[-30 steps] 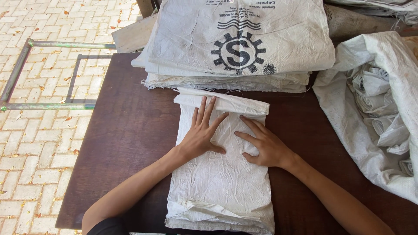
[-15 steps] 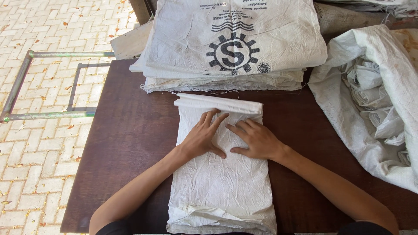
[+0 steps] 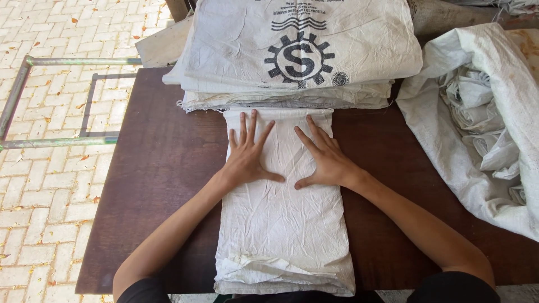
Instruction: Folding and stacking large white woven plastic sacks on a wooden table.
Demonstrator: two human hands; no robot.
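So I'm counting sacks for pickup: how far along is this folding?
Done: a stack of folded white sacks sits at the back of the brown table. In hand: one folded sack lies flat, with the left hand and right hand spread open on it, pressing. Left: a crumpled heap of unfolded sacks at the right.

Bare table [image 3: 157,185] lies free leftward; stacked sacks [image 3: 292,62] block ahead, crumpled sacks [image 3: 483,129] rightward.
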